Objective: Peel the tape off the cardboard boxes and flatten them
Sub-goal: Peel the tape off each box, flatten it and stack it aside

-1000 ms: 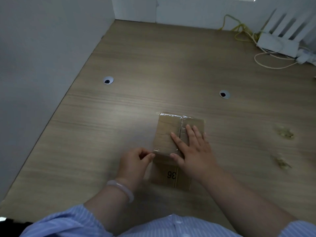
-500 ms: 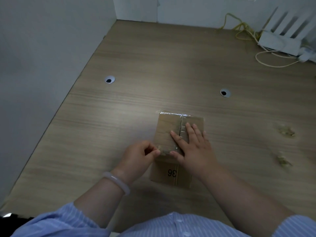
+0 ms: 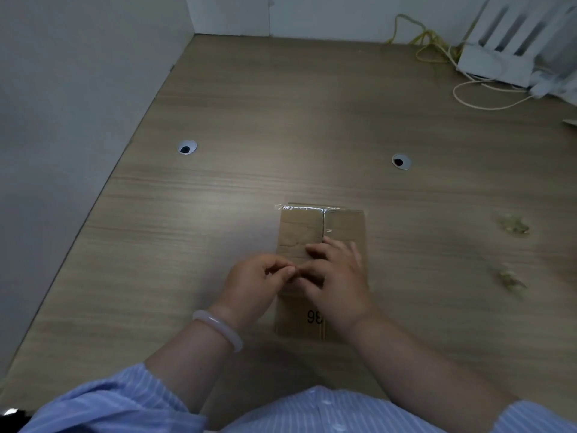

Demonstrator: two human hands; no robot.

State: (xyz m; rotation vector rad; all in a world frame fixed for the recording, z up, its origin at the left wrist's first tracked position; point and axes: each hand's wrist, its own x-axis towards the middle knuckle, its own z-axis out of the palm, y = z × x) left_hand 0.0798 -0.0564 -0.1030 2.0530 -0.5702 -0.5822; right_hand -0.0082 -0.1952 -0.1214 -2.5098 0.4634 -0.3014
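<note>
Hands hide the middle of the cardboard box point(image 3: 300, 228) lying on the table point(image 3: 203, 214); clear tape point(image 3: 307, 208) shows only at its far edge. The left hand point(image 3: 257, 284) pinches thumb to forefinger at the box's left edge, on what is unclear. The right hand point(image 3: 338, 278) presses loosely bent fingers on its top.

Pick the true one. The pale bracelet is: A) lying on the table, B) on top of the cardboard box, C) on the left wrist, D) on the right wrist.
C: the bracelet circles the wrist just behind the left hand, beside the cardboard box.
</note>
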